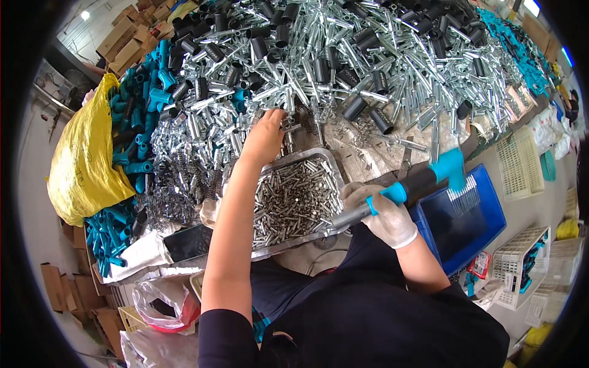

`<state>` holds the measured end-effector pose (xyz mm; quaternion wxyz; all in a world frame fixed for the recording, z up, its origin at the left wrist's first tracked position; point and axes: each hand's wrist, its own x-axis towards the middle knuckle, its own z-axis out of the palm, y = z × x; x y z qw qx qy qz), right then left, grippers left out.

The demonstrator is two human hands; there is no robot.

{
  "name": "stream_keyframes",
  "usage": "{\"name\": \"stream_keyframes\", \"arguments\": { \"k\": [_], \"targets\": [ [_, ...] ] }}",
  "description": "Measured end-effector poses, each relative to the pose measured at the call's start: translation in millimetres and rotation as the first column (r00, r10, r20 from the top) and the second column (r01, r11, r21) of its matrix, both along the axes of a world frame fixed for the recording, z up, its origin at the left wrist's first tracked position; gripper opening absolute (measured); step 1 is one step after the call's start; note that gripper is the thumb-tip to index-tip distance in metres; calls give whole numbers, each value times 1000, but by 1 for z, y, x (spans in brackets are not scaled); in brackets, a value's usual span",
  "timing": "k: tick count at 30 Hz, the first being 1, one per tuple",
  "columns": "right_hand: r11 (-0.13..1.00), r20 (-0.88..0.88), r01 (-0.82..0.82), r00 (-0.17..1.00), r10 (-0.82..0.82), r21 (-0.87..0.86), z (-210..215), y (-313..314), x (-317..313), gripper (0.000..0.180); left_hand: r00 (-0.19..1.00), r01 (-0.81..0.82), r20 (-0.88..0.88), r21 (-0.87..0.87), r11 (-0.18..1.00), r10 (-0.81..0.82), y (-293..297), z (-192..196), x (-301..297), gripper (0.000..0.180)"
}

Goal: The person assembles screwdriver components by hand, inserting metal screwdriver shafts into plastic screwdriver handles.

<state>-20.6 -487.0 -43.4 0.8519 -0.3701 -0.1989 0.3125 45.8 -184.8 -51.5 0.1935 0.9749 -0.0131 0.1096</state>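
Observation:
My right hand [383,218], in a whitish glove, is wrapped round a teal-and-black tubular tool [420,183]. The tool has a T-shaped teal head at its upper right and a grey metal tube at its lower left. It is held slanted over the right edge of a metal tray [334,162] full of small metal pins [291,202]. My bare left hand [265,138] reaches past the tray's far left corner into the heap of shiny metal parts [282,80]. Its fingers are curled down among silvery pieces and dark springs [300,116]; what they pinch is hidden.
Black sleeves [381,121] lie among the metal rods. Teal tool bodies [138,122] and a yellow sack [86,153] stand at the left. A blue bin [491,214] is right of my right hand, with white crates [512,264] beyond. A dark flat panel [187,243] lies near the front edge.

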Motion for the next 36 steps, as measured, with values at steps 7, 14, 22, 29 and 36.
{"name": "stream_keyframes", "arguments": {
  "k": [7, 14, 22, 29, 36],
  "targets": [
    [995, 38, 66, 997, -63, -79, 1, 4, -7, 54, 987, 10, 139, 448, 894, -81, -3, 21, -11, 24],
    [949, -58, 234, 966, -251, -210, 1, -2, 0, 42, 983, 139, -90, -211, 968, -160, -78, 76, -117, 25],
    [962, -97, 57, 992, -86, -268, 5, 12, -19, 33, 978, 170, -64, -309, 936, -198, -91, 78, -166, 20],
    [955, 72, 3, 997, 19, -295, 21, 11, -21, 33, 766, -377, -551, -802, 463, -332, -68, 72, -180, 25],
    [976, -212, 50, 973, -96, -213, 17, 15, -31, 33, 959, 271, 179, -355, 895, -220, -90, 87, -172, 35]
  ]
}}
